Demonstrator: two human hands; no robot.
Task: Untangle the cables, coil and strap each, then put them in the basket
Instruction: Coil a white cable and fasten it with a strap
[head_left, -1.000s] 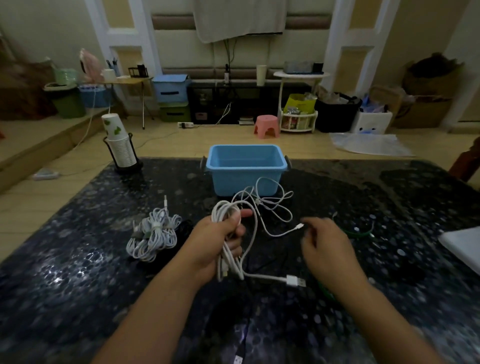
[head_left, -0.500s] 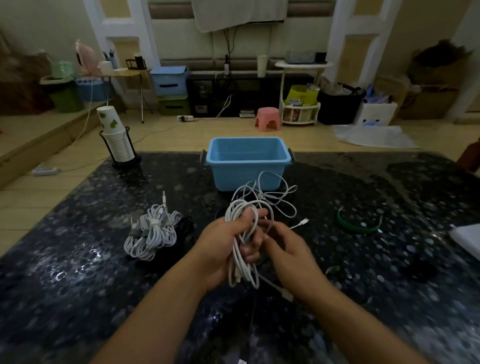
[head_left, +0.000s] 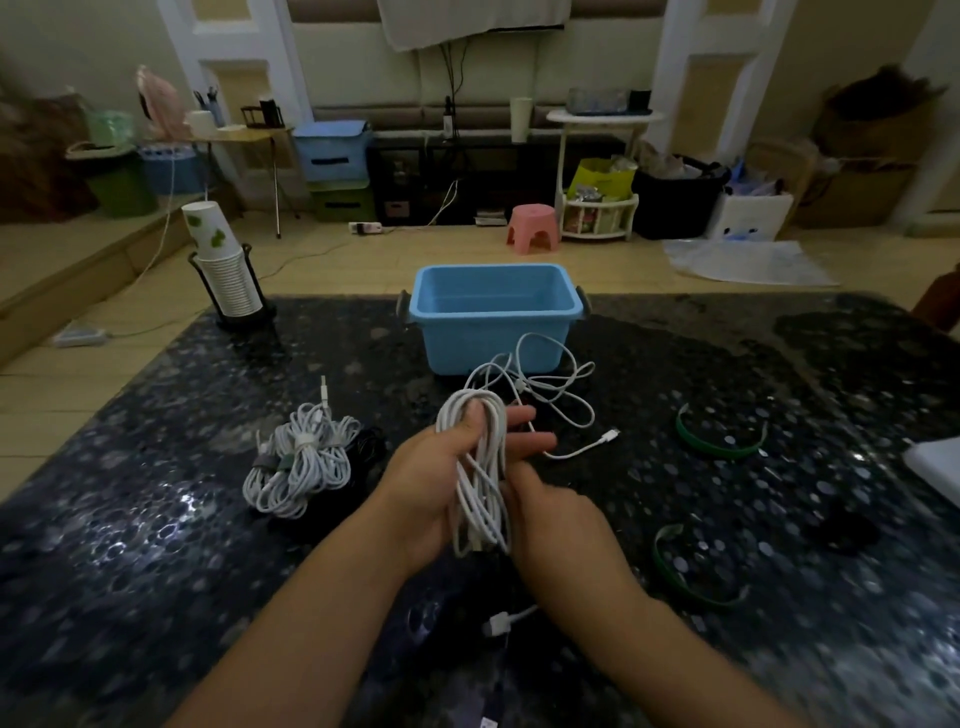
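Observation:
My left hand (head_left: 431, 488) holds a coil of white cable (head_left: 480, 478), thumb pressed over its top loops, fingers stretched behind it. My right hand (head_left: 556, 525) is against the coil's lower right side; its fingertips are hidden behind the loops. A loose white cable (head_left: 545, 384) trails from the coil toward the blue basket (head_left: 493, 317), ending in a small plug (head_left: 609, 434). A USB plug (head_left: 496, 623) lies below my hands. A strapped bundle of white cables (head_left: 298, 460) lies to the left, with a black cable (head_left: 369, 447) beside it.
Two green straps (head_left: 719, 441) (head_left: 685, 577) lie on the dark speckled table (head_left: 156, 545) to the right. A stack of paper cups in a black holder (head_left: 228, 275) stands at the far left corner. A white object (head_left: 935, 467) sits at the right edge.
My right hand came in from the right side of the table to the coil and now sits lower against it. The left hand's fingers have straightened behind the coil.

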